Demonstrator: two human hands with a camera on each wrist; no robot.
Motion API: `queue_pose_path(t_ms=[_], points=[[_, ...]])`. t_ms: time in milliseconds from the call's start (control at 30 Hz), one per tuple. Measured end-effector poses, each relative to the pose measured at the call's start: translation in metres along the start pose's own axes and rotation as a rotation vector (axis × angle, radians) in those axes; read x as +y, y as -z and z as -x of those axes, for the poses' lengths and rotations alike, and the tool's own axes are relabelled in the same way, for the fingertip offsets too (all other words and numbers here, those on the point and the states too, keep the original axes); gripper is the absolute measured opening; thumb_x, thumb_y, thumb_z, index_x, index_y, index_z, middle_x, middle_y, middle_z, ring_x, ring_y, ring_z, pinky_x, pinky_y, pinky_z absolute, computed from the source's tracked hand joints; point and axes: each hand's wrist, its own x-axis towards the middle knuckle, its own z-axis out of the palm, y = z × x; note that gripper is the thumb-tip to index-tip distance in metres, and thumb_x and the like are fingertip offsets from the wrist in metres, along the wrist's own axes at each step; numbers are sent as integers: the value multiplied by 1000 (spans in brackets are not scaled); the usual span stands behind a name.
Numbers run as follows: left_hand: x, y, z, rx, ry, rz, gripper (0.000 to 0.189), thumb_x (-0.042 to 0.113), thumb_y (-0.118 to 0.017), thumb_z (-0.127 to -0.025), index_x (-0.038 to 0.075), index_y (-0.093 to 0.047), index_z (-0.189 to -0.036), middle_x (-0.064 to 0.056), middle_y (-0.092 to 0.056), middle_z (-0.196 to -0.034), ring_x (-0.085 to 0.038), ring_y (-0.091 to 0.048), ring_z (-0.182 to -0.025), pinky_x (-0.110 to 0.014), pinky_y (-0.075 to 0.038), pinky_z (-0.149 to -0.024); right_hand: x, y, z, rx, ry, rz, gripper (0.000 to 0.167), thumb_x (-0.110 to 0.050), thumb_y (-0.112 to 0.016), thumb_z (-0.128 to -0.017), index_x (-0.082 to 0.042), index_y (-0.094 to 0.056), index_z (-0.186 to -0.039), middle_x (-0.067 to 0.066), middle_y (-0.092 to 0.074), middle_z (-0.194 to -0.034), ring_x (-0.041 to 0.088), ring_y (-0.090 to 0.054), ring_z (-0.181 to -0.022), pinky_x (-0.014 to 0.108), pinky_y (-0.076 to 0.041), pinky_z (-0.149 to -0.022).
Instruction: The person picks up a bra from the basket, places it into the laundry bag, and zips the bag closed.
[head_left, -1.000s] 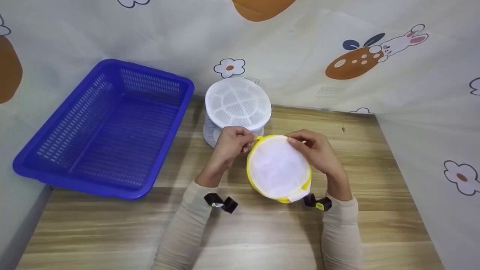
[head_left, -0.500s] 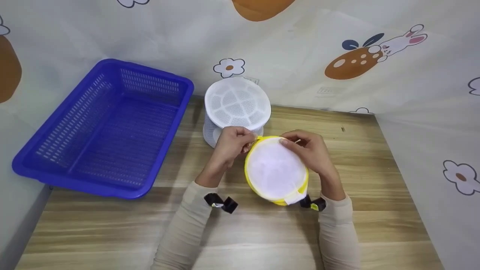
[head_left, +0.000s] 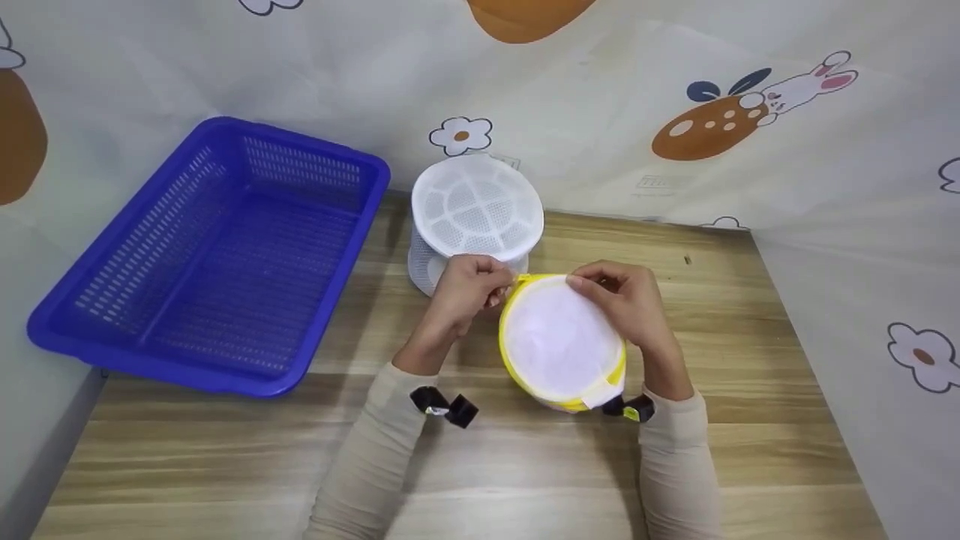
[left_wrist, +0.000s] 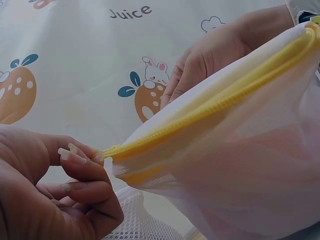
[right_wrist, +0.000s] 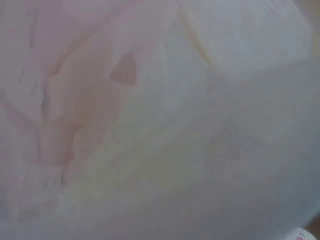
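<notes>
A round white mesh laundry bag (head_left: 561, 341) with a yellow zipper (left_wrist: 200, 113) round its edge is held tilted above the table. My left hand (head_left: 471, 289) pinches the yellow zipper end at the bag's upper left; the left wrist view shows thumb and fingertips on it. At the upper right edge, my right hand (head_left: 626, 304) grips the bag with the thumb on the white face and the fingers behind, partly hidden. Pale sheer fabric of the bag (right_wrist: 165, 150) fills the right wrist view, blurred, with pinkish shapes showing through.
Just behind my left hand stands a white mesh cylinder (head_left: 478, 206) with a round, ribbed top. A large blue plastic basket (head_left: 247, 277) sits at the left. A patterned cloth wall (head_left: 585, 112) borders the wooden table (head_left: 517, 480) at the back.
The bag and my right hand shifted slightly left, then a little back to the right. My left hand has kept its pinch on the zipper end, almost still.
</notes>
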Motion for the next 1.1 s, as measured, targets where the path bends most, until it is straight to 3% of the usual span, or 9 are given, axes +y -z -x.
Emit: queue_pose_path(t_ms=[333, 900, 1100], points=[[-1, 0, 0, -29, -1, 39, 22, -9, -56, -85, -3, -56, -64, -10, -45, -56, -12, -39, -48, -26, -30, -47, 2, 2, 0, 18, -10, 4, 10, -5, -70, -86, 4, -73, -85, 13, -67, -76, 16, -57, -61, 21, -47, -52], [2, 0, 1, 2, 32, 16, 21, -6, -58, -87, -1, -58, -66, -5, -49, -55, -9, -42, -48, -23, -35, -48, 5, 3, -1, 35, -10, 26, 11, -7, -69, -87, 3, -73, -86, 11, -68, -77, 16, -56, -62, 22, -47, -52], [2, 0, 1, 4, 17, 3, 21, -6, -58, -86, -1, -59, -66, -5, -49, -56, -9, -42, -48, -22, -35, -47, 5, 4, -2, 45, -22, 27, 12, -7, -69, -87, 4, -72, -87, 12, -67, -77, 16, -57, -62, 22, -47, -52]])
